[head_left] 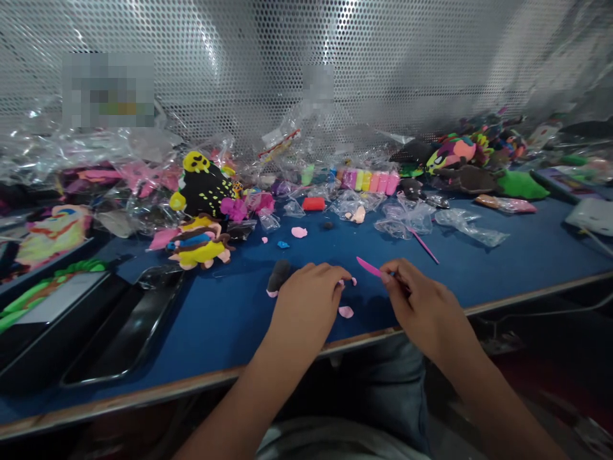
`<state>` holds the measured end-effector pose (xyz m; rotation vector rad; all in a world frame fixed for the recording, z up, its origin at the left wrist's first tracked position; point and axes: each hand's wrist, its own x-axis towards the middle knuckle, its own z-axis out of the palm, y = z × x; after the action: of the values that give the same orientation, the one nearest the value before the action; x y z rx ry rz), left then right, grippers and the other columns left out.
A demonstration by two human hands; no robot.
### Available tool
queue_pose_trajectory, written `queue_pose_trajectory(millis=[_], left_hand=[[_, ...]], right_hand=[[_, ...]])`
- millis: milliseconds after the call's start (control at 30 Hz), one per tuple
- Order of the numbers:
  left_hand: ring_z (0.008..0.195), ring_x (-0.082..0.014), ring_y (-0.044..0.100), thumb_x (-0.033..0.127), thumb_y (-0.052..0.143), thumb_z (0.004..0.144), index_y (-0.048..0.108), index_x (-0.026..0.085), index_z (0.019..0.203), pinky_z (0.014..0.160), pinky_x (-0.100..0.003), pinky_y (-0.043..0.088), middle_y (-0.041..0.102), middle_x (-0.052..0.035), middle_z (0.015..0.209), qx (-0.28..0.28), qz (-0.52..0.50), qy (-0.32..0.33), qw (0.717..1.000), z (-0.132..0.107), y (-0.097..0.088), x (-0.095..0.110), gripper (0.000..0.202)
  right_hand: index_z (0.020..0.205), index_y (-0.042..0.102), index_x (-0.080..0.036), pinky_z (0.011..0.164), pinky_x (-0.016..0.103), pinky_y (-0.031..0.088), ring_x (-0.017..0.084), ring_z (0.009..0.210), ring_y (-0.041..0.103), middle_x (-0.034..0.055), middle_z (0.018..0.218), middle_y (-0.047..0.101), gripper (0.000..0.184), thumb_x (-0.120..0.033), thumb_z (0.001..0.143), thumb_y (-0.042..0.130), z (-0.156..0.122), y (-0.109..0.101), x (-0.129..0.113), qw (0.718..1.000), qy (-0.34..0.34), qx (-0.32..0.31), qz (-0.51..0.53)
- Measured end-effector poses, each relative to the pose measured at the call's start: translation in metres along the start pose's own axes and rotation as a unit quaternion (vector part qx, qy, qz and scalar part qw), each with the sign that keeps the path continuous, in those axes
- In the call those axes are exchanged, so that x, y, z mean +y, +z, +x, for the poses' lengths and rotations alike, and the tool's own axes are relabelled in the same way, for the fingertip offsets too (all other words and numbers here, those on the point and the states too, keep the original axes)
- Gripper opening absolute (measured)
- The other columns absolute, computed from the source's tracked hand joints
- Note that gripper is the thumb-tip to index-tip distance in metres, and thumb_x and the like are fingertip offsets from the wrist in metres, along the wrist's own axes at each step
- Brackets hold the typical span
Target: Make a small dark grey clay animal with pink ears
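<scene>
Currently, the right hand [424,305] grips one pink knife [368,266]. The left hand [310,292], its fingers' hold unclear, is beside one dark roll [278,276].

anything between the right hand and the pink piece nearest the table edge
Nothing visible: only tabletop shows between the right hand and that pink piece. The left hand is on the piece's other side.

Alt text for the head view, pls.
A person's right hand holds a pink plastic knife over a blue table, while the left hand reaches among small pink pieces, next to a dark grey lump. Beyond lie colourful molded figures and clear plastic wrappers, before a perforated metal panel.
</scene>
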<state>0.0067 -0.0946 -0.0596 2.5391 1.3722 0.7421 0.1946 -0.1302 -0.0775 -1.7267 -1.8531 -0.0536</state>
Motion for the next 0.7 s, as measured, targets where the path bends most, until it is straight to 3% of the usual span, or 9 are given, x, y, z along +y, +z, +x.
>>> queue_pose_trajectory(millis=[167,367,567,700], left_hand=[[0.102,-0.0228,0.064,0.006,0.049,0.092,0.061,0.027,0.125,0.080,-0.036,0.052,0.069,-0.0010,0.121,-0.004,0.081,-0.020,0.997,-0.012,-0.002,-0.001,0.041],[0.102,-0.0236,0.061,0.018,0.048,0.096,0.067,0.027,0.110,0.083,-0.041,0.051,0.069,-0.0011,0.116,0.012,0.100,-0.010,0.995,-0.035,-0.002,-0.002,0.026],[0.105,-0.0258,0.057,0.009,0.044,0.092,0.058,0.030,0.131,0.084,-0.045,0.051,0.065,-0.0032,0.123,-0.037,0.122,0.017,0.992,-0.026,0.000,-0.003,0.047],[0.109,-0.0282,0.055,0.012,0.047,0.090,0.057,0.030,0.133,0.084,-0.046,0.050,0.060,-0.0058,0.128,-0.051,0.129,0.026,0.990,-0.019,0.002,-0.003,0.049]], right_hand=[[0.092,0.058,-0.022,0.052,0.025,0.035,0.015,0.050,0.058,-0.0032,0.061,0.060,0.016,-0.027,0.095,0.043,0.001,0.004,0.010,1.000,-0.008,0.000,-0.001],[0.097,0.064,-0.021,0.050,0.022,0.036,0.012,0.046,0.056,-0.0044,0.058,0.060,0.019,-0.028,0.094,0.046,-0.009,0.004,0.008,0.999,-0.033,0.025,0.008],[0.095,0.066,-0.022,0.047,0.023,0.033,0.012,0.044,0.056,-0.0049,0.055,0.060,0.019,-0.027,0.094,0.047,-0.009,0.009,0.005,0.998,-0.048,0.033,-0.027],[0.092,0.066,-0.022,0.049,0.024,0.034,0.014,0.049,0.060,-0.0040,0.056,0.062,0.019,-0.026,0.094,0.047,-0.009,0.012,0.004,0.996,-0.051,0.057,-0.040]])
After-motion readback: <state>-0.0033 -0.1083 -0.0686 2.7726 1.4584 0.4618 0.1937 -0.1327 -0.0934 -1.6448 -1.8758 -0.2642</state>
